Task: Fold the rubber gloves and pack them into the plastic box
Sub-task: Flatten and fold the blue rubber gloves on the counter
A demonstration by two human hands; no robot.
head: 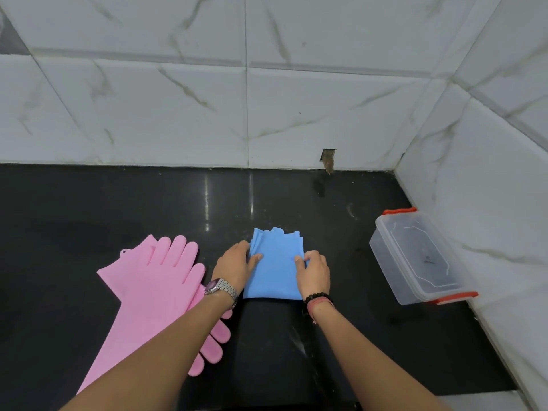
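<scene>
Your left grip (235, 264) and right grip (314, 271) both pinch the folded blue glove's (274, 274) edges on the desk (148, 203).

Black countertop (148, 203): pink gloves (154, 274), blue glove (275, 271) (perhaps two), plastic box (415, 256).

White marbled wall tiles (178, 114) meet glossy black counter (118, 203).

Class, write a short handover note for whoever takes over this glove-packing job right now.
Left hand and right hand each grip a side edge of the blue glove, folded on the black counter.
Pink gloves lie unfolded to the left, overlapping.
Plastic box stands to the right, lid on.
Done: blue glove partly folded. Left: fold pink, open box, pack all.
</scene>
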